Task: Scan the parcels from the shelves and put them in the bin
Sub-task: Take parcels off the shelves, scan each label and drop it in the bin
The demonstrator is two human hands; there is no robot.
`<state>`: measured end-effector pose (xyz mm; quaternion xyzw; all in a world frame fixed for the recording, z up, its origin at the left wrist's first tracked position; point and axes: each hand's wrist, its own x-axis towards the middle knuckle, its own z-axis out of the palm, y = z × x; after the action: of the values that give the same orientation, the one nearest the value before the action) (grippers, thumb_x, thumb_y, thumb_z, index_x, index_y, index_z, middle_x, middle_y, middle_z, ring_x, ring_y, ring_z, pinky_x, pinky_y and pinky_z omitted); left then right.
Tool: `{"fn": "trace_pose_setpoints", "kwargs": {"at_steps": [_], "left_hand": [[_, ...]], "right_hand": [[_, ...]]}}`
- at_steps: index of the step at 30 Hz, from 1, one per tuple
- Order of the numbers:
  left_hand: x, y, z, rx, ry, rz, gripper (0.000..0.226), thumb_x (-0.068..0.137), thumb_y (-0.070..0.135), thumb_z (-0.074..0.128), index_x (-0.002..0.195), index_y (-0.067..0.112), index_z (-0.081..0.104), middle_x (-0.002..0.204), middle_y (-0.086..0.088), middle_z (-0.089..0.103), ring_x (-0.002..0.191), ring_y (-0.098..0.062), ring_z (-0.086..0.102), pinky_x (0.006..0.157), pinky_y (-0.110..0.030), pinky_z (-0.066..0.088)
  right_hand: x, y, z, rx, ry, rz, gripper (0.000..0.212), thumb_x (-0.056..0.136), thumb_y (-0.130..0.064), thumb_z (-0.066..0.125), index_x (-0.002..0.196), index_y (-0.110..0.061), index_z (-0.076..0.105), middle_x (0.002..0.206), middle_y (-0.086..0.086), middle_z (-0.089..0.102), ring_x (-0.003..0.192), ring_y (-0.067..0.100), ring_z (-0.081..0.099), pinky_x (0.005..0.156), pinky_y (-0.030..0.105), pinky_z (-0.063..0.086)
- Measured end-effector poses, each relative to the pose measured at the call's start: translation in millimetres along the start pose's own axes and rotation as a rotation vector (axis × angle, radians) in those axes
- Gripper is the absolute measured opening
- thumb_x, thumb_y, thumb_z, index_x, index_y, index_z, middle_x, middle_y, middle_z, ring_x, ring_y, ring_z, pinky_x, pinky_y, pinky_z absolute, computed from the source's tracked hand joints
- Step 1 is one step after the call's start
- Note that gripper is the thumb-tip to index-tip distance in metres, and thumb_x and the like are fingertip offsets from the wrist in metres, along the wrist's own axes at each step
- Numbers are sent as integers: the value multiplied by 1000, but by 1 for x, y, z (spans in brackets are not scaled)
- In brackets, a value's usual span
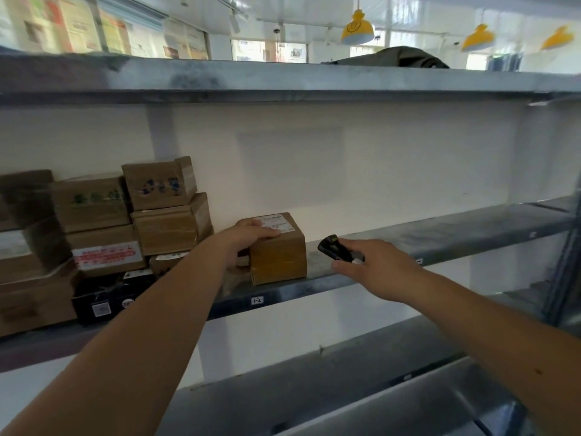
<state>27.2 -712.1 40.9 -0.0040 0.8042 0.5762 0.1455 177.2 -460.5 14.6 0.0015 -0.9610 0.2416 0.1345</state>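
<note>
A small brown cardboard parcel (279, 250) with a white label on top sits on the middle metal shelf (440, 237). My left hand (248, 237) grips its upper left corner, fingers over the top and thumb down the left side. My right hand (374, 265) holds a small black handheld scanner (338, 248) just to the right of the parcel, its front end pointing toward the box. The bin is not in view.
Several more brown boxes (166, 209) are stacked on the left of the same shelf, with a black parcel (107, 300) at the front. The shelf's right half is bare. Another shelf (283, 80) runs above, and lower shelves (345, 388) below.
</note>
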Motion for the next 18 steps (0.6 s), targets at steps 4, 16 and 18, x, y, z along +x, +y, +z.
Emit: {"fn": "trace_pose_setpoints", "kwargs": {"at_steps": [4,16,18], "left_hand": [[6,6,-1,129,86,51,73,74,56,89,132,26,54,129,-8,58,114,-32,57,95,-60,54],[-6,-29,12,-161,56,297,106,72,35,94,153,52,28,157,0,39,120,-27,50,74,-36,53],[-8,-35,13,-153,69,359,111,70,33,96,154,53,27,158,0,39,122,-26,48,77,-36,55]], "right_hand": [[-1,-1,-2,-5,-6,17,65,96,-65,56,155,-40,43,144,-5,59,108,14,59,89,34,52],[-34,-10,-2,89,-17,34,58,97,-63,56,151,-43,48,149,-10,56,122,11,56,96,30,46],[-39,-12,-4,104,-23,52,58,97,-64,55,150,-44,48,151,-10,54,131,16,55,104,34,46]]}}
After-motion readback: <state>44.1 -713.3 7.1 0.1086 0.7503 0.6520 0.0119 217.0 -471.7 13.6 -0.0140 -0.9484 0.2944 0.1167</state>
